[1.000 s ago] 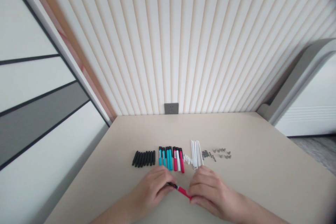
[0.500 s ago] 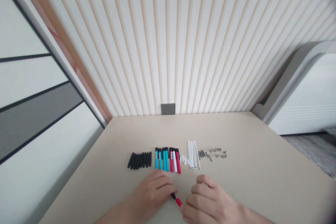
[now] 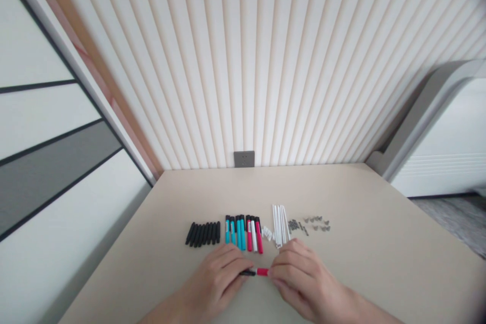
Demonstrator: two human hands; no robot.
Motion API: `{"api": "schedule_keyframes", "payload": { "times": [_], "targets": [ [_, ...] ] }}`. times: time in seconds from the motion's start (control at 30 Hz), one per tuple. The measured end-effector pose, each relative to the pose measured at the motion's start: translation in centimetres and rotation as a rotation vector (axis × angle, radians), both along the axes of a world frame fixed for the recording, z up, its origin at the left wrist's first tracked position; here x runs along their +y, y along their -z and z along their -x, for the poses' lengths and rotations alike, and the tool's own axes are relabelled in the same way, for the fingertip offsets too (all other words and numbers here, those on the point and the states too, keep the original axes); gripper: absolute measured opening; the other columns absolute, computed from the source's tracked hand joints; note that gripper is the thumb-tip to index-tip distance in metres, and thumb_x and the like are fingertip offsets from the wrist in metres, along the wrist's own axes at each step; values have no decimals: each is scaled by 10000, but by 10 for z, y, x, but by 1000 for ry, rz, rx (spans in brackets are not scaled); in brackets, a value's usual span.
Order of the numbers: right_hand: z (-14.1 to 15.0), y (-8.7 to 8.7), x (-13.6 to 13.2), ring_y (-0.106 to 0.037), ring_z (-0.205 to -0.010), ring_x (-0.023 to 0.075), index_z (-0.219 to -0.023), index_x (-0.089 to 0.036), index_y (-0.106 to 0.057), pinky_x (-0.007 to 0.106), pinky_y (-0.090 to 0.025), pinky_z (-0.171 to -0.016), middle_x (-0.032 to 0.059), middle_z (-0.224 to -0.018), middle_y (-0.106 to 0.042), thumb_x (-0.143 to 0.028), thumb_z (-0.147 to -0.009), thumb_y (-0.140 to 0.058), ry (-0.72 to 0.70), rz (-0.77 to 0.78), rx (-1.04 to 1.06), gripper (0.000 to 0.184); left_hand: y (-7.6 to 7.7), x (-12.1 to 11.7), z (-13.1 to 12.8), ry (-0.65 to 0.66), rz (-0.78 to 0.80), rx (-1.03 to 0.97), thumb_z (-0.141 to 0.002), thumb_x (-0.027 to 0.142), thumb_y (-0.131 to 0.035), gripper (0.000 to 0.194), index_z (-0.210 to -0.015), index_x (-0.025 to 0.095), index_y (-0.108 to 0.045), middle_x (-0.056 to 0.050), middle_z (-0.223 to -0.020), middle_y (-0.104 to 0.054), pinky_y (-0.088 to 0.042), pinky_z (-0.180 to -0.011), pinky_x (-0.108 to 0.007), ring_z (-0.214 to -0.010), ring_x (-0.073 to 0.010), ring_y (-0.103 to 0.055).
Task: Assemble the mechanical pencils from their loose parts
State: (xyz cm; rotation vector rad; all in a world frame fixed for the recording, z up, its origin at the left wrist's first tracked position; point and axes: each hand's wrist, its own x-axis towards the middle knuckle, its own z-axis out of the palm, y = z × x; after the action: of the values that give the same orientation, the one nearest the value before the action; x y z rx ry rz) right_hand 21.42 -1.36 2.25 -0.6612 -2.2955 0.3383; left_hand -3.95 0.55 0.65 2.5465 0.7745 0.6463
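Between my two hands, low over the near part of the table, lies a red and black pen barrel [image 3: 262,272], held nearly level. My left hand [image 3: 222,276] pinches its black end, and my right hand [image 3: 304,273] is closed round the red end; the fingers hide both tips. A pale band shows where black meets red. Just beyond my hands lie a row of blue, red and white pen barrels with black tops [image 3: 243,233] and, left of them, a row of black tubes [image 3: 203,234].
Right of the barrels are small white pieces [image 3: 268,233], thin white refills [image 3: 280,225], small grey springs [image 3: 295,225] and metal clips [image 3: 319,224]. The table [image 3: 190,192] ends at a ribbed wall [image 3: 246,61] with a dark socket [image 3: 244,159].
My right hand dipped nearer and lower, then came back up. The pen barrel has swung from slanting down to the right to nearly level. My left hand keeps its pinch.
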Motion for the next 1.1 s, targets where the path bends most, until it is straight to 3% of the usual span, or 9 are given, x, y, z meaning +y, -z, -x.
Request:
{"api": "schedule_keyframes", "payload": {
  "times": [0.17, 1.1],
  "targets": [
    [-4, 5, 5, -539, -823, 171, -1022, -175, -575, 322, -431, -761, 59, -907, -659, -86, -900, -523, -19, 73, -76, 160, 1, 0, 2, -28, -16, 17, -939, 116, -501, 207, -1116, 173, -591, -72, -951, -647, -494, -835, -346, -909, -209, -569],
    [-5, 3, 8, -539, -804, 180, -1040, -186, -573, 333, -408, -748, 52, -875, -652, -113, -917, -504, -9, 72, -102, 159, -2, 0, 3, -20, -70, 81, -943, 141, -515, 176, -1091, 177, -603, -53, -898, -662, -495, -777, -327, -842, -200, -585]
  ]
}}
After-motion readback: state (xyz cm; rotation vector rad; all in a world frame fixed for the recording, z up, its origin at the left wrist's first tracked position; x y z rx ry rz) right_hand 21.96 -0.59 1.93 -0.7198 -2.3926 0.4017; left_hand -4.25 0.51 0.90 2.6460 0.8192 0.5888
